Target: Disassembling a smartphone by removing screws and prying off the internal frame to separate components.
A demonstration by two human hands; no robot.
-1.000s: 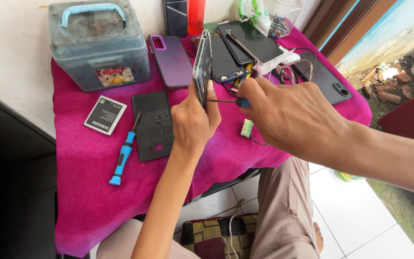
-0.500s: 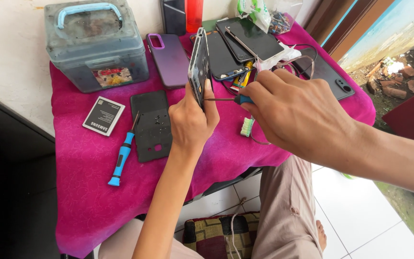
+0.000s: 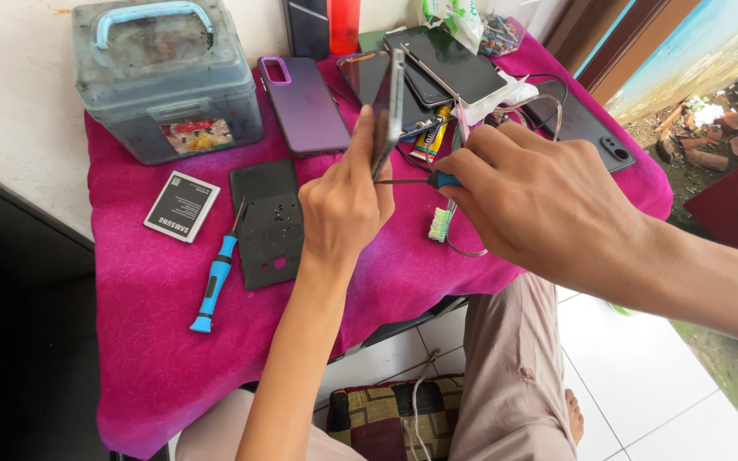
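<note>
Magenta cloth [image 3: 155,341] covers a small table beside a white tiled floor. One thin dark phone [image 3: 388,111] stands on edge above it, long axis running up and away, top end pointing at the far side. Left hand [image 3: 343,209] is clamped around its lower end from below. Right hand [image 3: 540,201], just beside, pinches one blue-handled screwdriver [image 3: 420,180], its shaft lying level with the tip at the phone's edge. One blue screwdriver [image 3: 213,280], one battery [image 3: 182,206] and one grey lidded box [image 3: 164,81] lie left of the hands.
</note>
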